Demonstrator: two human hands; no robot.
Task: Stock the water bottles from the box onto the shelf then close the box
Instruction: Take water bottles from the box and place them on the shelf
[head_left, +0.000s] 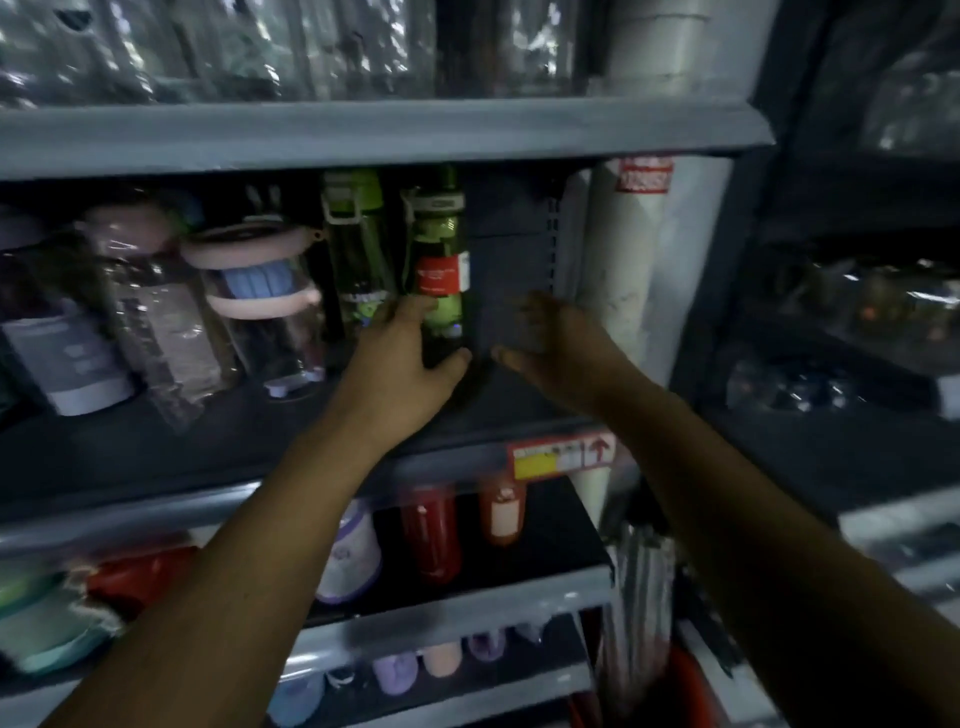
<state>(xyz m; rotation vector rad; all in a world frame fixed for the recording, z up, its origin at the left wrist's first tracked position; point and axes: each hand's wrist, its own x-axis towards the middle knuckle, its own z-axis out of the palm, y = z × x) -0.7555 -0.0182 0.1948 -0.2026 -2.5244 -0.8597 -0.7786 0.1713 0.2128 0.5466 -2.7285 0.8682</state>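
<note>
A green water bottle with a red label stands upright on the middle shelf. My left hand grips its lower part, thumb on the right side and fingers on the left. A second green bottle stands just left of it. My right hand hovers to the right of the held bottle, blurred, with its fingers spread and holding nothing. The box is out of view.
Clear bottles and a pink-lidded container fill the shelf's left part. A bare gap lies right of the green bottle, bounded by a white pillar. Red bottles stand on the shelf below, with a price tag on the edge.
</note>
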